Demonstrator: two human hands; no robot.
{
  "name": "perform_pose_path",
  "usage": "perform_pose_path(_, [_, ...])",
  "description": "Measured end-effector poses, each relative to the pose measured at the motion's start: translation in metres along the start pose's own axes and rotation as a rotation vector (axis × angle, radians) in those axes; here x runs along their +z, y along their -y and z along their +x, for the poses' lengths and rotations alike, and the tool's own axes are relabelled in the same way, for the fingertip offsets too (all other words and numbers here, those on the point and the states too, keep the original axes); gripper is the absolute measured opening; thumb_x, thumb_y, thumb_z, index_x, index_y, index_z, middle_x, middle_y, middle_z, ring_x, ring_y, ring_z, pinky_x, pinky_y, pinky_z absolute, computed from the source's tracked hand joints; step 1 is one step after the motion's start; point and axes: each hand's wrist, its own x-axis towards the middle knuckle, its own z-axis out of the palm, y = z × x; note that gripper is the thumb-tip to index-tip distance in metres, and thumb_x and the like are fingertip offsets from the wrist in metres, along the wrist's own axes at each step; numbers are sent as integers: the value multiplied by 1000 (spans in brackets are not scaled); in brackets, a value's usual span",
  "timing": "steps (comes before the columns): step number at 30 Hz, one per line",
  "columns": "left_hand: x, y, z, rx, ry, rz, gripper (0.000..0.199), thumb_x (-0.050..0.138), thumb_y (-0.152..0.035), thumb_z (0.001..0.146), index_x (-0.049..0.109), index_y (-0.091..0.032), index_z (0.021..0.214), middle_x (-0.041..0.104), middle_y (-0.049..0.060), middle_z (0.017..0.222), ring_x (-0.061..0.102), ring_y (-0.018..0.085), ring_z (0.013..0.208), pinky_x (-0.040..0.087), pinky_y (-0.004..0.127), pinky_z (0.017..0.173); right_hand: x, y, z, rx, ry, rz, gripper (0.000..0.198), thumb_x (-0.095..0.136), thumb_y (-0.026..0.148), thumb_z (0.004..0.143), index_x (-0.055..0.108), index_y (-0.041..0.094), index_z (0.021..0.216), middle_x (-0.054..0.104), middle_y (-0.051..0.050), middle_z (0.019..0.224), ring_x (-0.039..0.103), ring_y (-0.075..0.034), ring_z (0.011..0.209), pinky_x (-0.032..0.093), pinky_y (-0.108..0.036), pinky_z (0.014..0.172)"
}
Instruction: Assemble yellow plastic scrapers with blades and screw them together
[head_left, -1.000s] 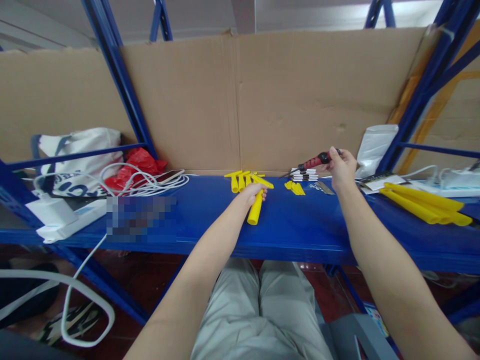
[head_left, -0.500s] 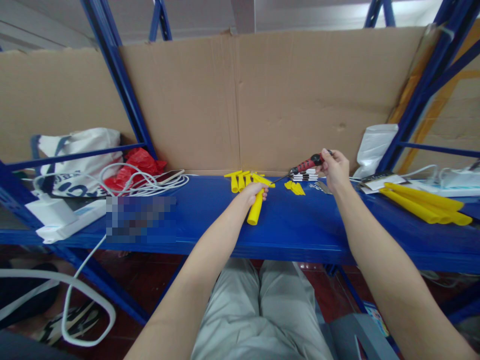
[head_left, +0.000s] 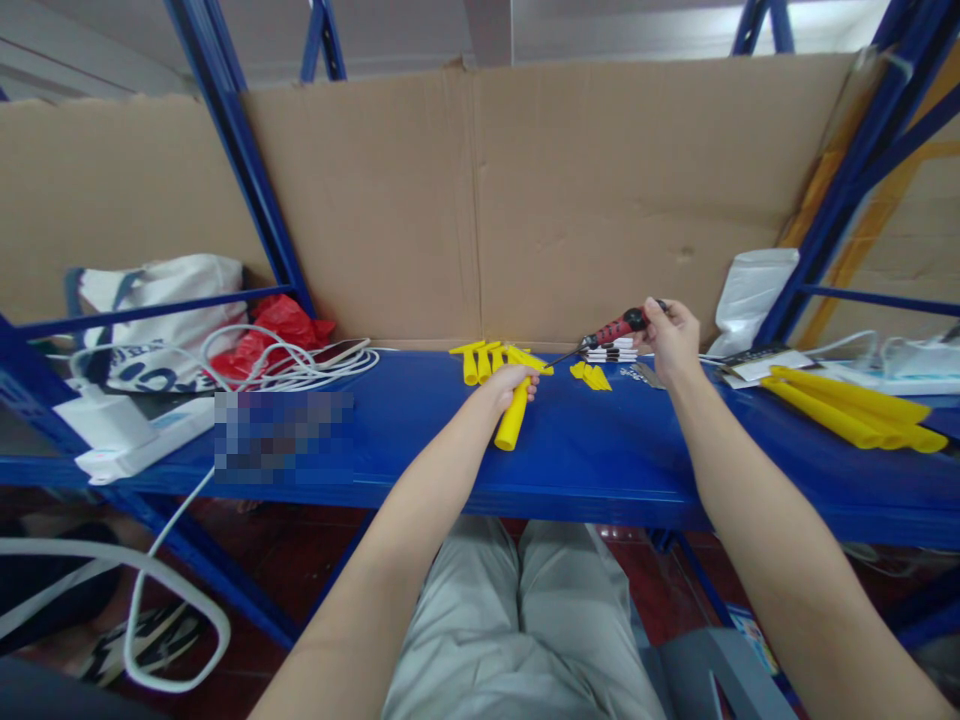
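Farther left than one second ago, the right hand (head_left: 673, 338) holds the screwdriver (head_left: 619, 327) with its tip beside the head of the yellow tool (head_left: 511, 425); whether they touch, I cannot tell. Over the bench (head_left: 420, 440), this tool is in the left hand (head_left: 514, 385), which wraps its tube close to the head. It looks like light, stiff plastic, perhaps slippery, so the tube seems the best place to grip. The screwdriver, probably heavier, is pinched at the handle's end; its ribbed middle should give firmer hold.
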Motion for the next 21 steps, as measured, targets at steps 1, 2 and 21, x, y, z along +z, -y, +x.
perform_pose_path(1, [0,0,0,-6,5,4,21,39,-4,84,42,-16,67,41,-5,43,34,4,34,27,17,38,0,0,0,-3,-8,-5,43,69,56,58,46,21,68,51,5,56,43,-7,36,35,-23,34])
perform_pose_path(2, [1,-1,-1,-9,6,6,22,39,-4,84,41,-16,67,41,-6,43,33,4,34,27,17,38,0,-1,0,-4,-16,-9,43,69,56,59,46,21,68,51,5,56,43,-7,36,35,-23,34])
perform_pose_path(21, [-4,2,4,-12,-45,18,16,41,-3,83,47,-15,73,42,-5,45,35,5,36,29,18,40,3,9,-6,-13,48,-145,3,54,24,69,55,23,72,48,6,50,41,-8,38,34,-22,38])
